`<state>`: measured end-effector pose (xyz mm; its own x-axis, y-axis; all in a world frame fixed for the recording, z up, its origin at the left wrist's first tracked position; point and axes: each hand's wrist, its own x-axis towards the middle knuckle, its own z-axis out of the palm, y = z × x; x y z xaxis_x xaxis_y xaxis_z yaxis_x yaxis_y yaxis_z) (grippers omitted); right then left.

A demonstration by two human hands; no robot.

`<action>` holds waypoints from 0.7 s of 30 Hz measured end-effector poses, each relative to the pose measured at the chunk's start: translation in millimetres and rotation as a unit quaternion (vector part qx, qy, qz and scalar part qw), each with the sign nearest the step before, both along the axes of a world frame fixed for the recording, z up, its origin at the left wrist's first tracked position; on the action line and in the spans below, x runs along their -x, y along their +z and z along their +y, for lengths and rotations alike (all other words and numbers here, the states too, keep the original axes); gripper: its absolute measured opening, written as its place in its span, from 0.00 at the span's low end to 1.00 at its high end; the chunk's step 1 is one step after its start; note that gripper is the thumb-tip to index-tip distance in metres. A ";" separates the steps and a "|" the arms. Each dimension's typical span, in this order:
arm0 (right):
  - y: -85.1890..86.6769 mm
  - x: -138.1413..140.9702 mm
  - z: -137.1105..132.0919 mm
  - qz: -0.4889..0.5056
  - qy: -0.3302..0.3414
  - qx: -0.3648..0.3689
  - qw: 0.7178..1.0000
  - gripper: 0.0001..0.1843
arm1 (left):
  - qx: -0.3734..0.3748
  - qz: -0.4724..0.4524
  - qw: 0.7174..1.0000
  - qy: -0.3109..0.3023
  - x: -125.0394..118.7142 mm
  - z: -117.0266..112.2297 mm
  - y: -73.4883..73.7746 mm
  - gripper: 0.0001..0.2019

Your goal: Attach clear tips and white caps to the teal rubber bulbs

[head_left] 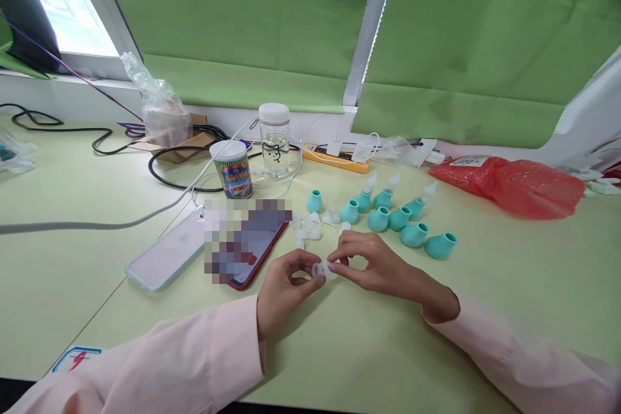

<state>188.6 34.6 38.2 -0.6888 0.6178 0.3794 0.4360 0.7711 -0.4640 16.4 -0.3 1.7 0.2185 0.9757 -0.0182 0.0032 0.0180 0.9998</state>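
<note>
Between my two hands, low over the table, is a small clear plastic tube-like part (319, 269) with a round open end facing left. My left hand (290, 284) pinches it between thumb and fingers from the left. The fingertips of my right hand (371, 262) are closed on its right end, hiding that end. Just beyond my hands lie several small clear and whitish plastic pieces (310, 228). Behind my right hand stand several teal rubber bulbs (413, 235) with open necks. Some of the rear ones, such as this bulb (383, 198), carry a translucent pointed tip (392, 182).
A phone with a red case (255, 252) and a phone in a pale blue case (167, 252) lie left. Behind them stand a noodle cup (233, 171) and a clear bottle (274, 142). An orange power strip (334, 159), cables (121, 223) and a red plastic bag (514, 184) lie further back.
</note>
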 end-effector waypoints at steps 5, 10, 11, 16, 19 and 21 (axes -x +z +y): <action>-4.5 -1.5 -3.5 -0.006 -0.009 -0.023 1.000 0.08 | 0.004 -0.023 1.000 0.009 0.5 -0.8 0.2 0.10; -3.2 -1.3 -5.0 -0.053 -0.008 -0.080 0.995 0.09 | 0.007 -0.023 1.000 0.016 1.0 -0.7 -1.5 0.10; -2.7 -1.3 -5.6 -0.062 -0.009 -0.097 0.993 0.09 | 0.008 -0.023 1.000 0.016 1.0 -0.4 -1.8 0.10; -2.2 -2.0 -7.1 -0.113 -0.018 -0.194 0.974 0.11 | 0.010 -0.020 1.000 0.023 0.4 0.2 -1.9 0.11; -1.9 -1.7 -8.2 -0.150 -0.019 -0.232 0.961 0.12 | 0.006 -0.016 0.999 0.027 0.3 -0.5 -0.9 0.11; -1.7 -1.0 -10.1 -0.180 -0.021 -0.263 0.948 0.12 | 0.004 -0.012 0.999 0.030 0.4 -1.1 -0.2 0.11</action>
<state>189.5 24.4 36.6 -0.8108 0.4388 0.3874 0.5290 0.8326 0.1640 16.1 -1.4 1.6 0.1596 0.9869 -0.0215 -0.0217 0.0253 0.9994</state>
